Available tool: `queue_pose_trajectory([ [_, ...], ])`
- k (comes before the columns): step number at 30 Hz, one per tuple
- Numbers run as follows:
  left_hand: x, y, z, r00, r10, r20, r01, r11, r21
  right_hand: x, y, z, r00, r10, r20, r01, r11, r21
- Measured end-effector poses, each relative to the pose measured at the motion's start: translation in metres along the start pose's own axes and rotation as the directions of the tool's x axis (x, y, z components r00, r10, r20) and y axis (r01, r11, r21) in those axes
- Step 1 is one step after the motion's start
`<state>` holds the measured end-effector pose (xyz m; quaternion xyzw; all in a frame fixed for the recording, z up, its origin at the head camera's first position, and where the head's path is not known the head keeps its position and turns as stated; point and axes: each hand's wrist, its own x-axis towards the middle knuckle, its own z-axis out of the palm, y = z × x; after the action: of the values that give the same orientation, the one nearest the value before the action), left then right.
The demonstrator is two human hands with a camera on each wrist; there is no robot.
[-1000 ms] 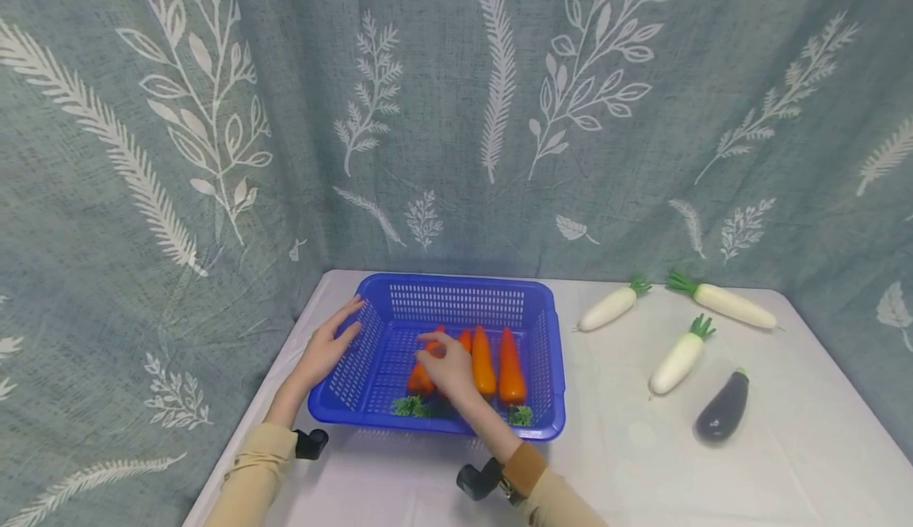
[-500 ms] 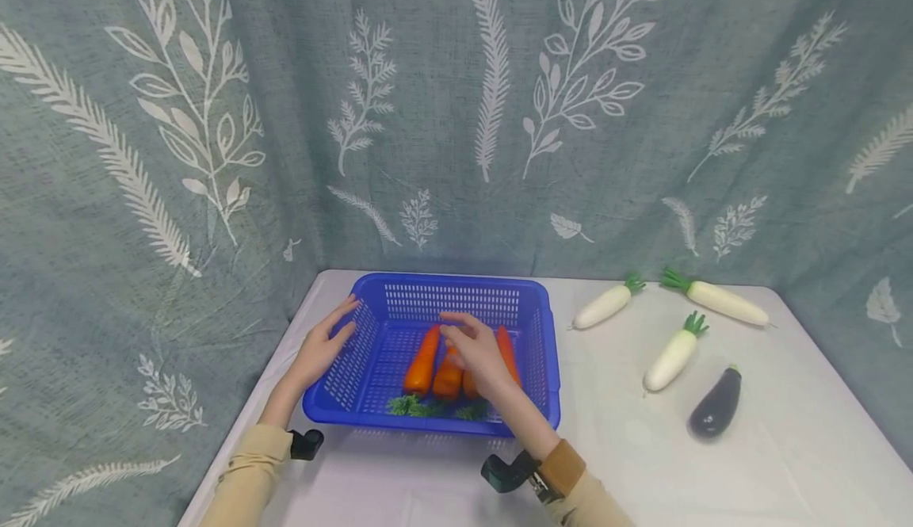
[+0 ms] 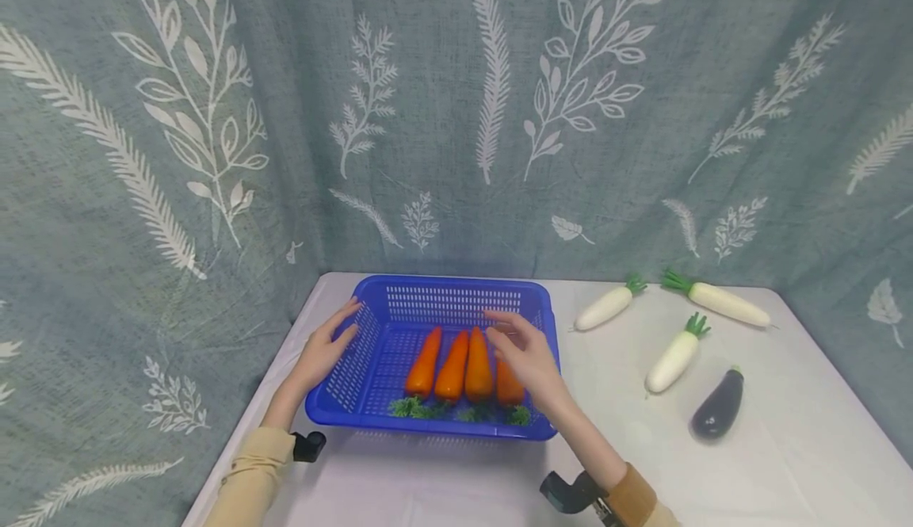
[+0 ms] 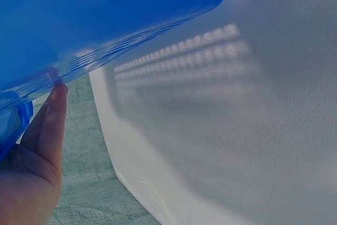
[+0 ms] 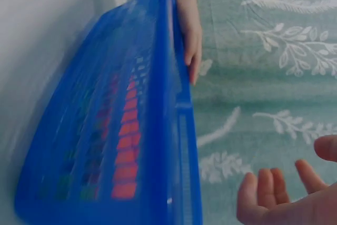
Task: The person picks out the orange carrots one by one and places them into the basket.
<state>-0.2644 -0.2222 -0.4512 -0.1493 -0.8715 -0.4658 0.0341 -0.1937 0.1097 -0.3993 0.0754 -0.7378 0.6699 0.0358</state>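
A blue plastic basket [image 3: 449,427] contains several orange carrots [image 3: 424,364] with green leafy tops, lying side by side with their tips pointing away. My left hand [image 3: 318,355] is at the basket's left side, fingers extended, touching its rim. In the left wrist view, the left hand's fingers [image 4: 51,125] rest against the blue plastic. Over the right part of the basket hovers my right hand [image 3: 529,359], holding nothing, thumb and fingers loosely bent and apart. It partly hides the rightmost carrot [image 3: 509,387]. The right wrist view also shows the right hand [image 5: 292,201] with nothing in it.
Right of the basket, three white radishes with green tops lie on the white table [image 3: 606,400]: a left one [image 3: 605,308], a back right one [image 3: 731,303] and a nearer one [image 3: 673,360]. A dark eggplant [image 3: 717,406] lies nearby. A patterned curtain [image 3: 442,115] hangs behind.
My right hand has moved rightward across the basket, uncovering the left and middle carrots. The carrots' arrangement has shifted slightly. My left hand has stayed at the rim.
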Motion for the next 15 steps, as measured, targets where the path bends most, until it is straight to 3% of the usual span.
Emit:
queue_pose_trajectory([
  [5,-0.002,0.002,0.001,1.0,-0.013,-0.001,0.013,1.0,0.024,-0.014,0.007,-0.029,0.988,-0.081,-0.135,0.063,0.989,-0.132],
  [15,-0.003,0.002,-0.001,1.0,-0.006,-0.016,0.008,0.994,0.112,-0.035,0.038,-0.08,0.927,-0.129,-0.352,0.035,0.965,-0.261],
])
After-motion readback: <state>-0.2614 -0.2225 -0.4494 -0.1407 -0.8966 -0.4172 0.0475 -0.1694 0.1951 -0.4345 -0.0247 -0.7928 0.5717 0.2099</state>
